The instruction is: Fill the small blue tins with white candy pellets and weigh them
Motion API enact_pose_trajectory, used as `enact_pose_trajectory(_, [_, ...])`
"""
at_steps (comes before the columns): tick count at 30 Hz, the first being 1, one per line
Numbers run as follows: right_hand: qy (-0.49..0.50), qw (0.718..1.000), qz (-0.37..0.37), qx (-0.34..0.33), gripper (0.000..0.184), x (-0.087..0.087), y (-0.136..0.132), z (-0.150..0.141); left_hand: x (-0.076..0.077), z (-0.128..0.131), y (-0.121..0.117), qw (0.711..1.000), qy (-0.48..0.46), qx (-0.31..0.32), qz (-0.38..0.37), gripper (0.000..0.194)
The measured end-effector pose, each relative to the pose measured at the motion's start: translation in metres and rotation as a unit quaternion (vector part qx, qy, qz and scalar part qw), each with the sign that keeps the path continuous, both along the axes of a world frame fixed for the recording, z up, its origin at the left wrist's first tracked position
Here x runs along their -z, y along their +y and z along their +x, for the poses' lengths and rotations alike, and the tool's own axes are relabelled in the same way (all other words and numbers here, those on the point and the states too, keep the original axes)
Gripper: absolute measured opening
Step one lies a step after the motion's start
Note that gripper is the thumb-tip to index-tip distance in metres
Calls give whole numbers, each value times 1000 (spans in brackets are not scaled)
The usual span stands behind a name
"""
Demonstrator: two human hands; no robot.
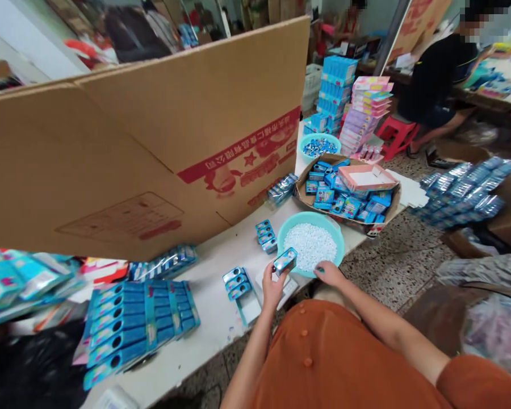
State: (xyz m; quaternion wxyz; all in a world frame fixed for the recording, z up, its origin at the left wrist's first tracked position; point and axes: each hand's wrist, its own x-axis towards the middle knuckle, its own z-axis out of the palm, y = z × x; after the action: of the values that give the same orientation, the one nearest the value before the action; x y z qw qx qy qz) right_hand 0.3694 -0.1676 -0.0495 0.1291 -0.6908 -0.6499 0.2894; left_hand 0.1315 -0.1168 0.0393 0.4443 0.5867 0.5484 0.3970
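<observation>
My left hand (pixel 272 287) is closed round a small blue box (pixel 285 261), held up just in front of a turquoise bowl (pixel 287 227) full of small white pellets. My right hand (pixel 329 272) rests at the bowl's near rim, fingers curled down at the pellets; what they hold, if anything, is too small to see. A few more small blue boxes (pixel 236 282) lie on the white table (pixel 213 318) left of my left hand, beside an open flat carton (pixel 249 307).
A big cardboard sheet (pixel 153 142) stands along the table's far side. Flat blue packs (pixel 136 321) lie at left. A cardboard tray (pixel 383 218) holds blue boxes, with a second bowl (pixel 319 147) and stacked boxes (pixel 336 91) behind. A person in black (pixel 438 79) sits at right.
</observation>
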Motion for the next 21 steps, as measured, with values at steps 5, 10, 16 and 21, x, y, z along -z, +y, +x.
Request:
enact_pose_trajectory(5, [-10,1000,-10,-13,29,-1,0,4,26,-28,-29,992,-75,-77,-60,44])
enact_pose_trajectory(10, [-4,1000,-5,-26,30,0,2,5,50,-55,-46,991,41,-91,-91,40])
enact_pose_trajectory(16, [-5,999,-11,-31,28,-3,3,5,72,-71,-32,986,117,-96,-72,41])
enact_pose_trajectory(21, [4,999,-8,-33,27,-10,2,4,90,-78,-8,987,143,-39,-58,35])
